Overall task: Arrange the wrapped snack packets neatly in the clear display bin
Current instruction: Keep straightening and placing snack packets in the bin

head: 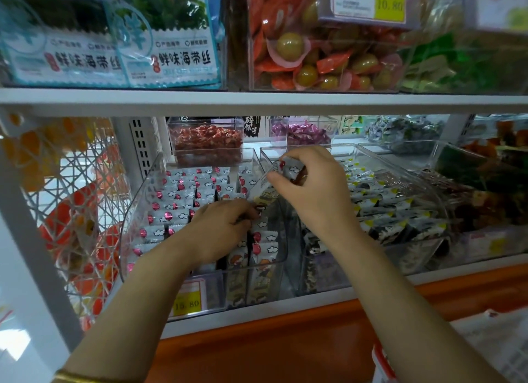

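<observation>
A clear display bin [134, 211] on the lower shelf holds rows of white snack packets [177, 194] printed with pink balloons and clouds. My left hand [220, 228] reaches into the bin's right side, fingers curled down among the packets there; what they hold is hidden. My right hand [311, 188] hovers above the bin's right wall and pinches a small bunch of the same packets [288, 168] between thumb and fingers.
Right of it, a second clear bin [414, 179] holds black, white and yellow packets. Small clear boxes of red and purple sweets [208, 142] stand behind. A white lattice basket [77, 199] is at left. The upper shelf edge [257, 102] runs overhead.
</observation>
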`<move>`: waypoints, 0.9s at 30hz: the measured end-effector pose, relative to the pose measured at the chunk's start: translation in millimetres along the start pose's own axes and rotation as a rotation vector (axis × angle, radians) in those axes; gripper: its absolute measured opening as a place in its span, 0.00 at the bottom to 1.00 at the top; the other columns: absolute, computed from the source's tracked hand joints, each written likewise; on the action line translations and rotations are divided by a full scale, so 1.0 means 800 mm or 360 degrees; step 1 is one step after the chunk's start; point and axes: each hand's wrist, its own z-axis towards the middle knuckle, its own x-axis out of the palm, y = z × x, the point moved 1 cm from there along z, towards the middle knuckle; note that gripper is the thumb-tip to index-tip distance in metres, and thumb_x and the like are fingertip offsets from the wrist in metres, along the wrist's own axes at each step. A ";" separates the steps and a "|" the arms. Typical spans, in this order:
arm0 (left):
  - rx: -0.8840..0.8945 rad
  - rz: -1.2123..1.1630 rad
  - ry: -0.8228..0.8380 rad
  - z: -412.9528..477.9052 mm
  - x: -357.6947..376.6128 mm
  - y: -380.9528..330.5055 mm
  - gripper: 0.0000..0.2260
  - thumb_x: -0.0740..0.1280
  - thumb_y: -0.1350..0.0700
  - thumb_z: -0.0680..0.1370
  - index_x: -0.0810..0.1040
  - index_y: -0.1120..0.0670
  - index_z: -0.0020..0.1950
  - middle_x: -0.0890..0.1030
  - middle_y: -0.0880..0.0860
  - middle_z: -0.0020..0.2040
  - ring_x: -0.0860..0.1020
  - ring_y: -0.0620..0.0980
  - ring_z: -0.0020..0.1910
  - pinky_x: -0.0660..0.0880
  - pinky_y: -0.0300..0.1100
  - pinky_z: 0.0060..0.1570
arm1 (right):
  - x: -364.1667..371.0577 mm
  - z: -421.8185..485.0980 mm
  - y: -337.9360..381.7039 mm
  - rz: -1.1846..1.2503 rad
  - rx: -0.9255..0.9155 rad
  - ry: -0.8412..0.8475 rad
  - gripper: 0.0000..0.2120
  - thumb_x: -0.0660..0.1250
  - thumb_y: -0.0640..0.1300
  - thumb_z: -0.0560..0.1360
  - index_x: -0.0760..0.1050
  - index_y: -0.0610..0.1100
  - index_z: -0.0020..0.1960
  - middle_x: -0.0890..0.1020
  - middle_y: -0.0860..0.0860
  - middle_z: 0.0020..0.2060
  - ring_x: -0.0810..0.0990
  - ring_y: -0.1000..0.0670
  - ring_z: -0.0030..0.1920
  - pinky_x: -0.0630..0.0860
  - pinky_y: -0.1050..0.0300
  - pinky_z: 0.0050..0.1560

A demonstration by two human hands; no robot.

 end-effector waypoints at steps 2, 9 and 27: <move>0.0008 0.0000 -0.0005 -0.001 0.001 0.000 0.11 0.57 0.57 0.80 0.74 0.49 0.60 0.74 0.47 0.54 0.71 0.49 0.56 0.67 0.49 0.60 | 0.001 0.001 0.004 -0.0034 -0.0011 0.0010 0.16 0.71 0.47 0.72 0.77 0.41 0.56 0.71 0.54 0.47 0.68 0.59 0.47 0.60 0.81 0.46; 0.0111 0.0195 -0.0040 0.000 0.004 0.004 0.10 0.58 0.53 0.80 0.77 0.53 0.55 0.76 0.48 0.48 0.73 0.51 0.51 0.65 0.44 0.51 | -0.013 -0.004 0.012 -0.0008 -0.0038 -0.0069 0.12 0.71 0.45 0.71 0.78 0.40 0.51 0.73 0.52 0.44 0.69 0.59 0.44 0.63 0.76 0.44; -0.0039 0.0423 0.0136 0.007 0.008 0.011 0.21 0.60 0.40 0.75 0.69 0.49 0.64 0.75 0.54 0.61 0.71 0.57 0.60 0.66 0.54 0.62 | 0.020 -0.002 0.009 -0.0341 -0.0217 0.0397 0.12 0.71 0.46 0.71 0.77 0.40 0.49 0.76 0.48 0.46 0.73 0.49 0.49 0.66 0.62 0.43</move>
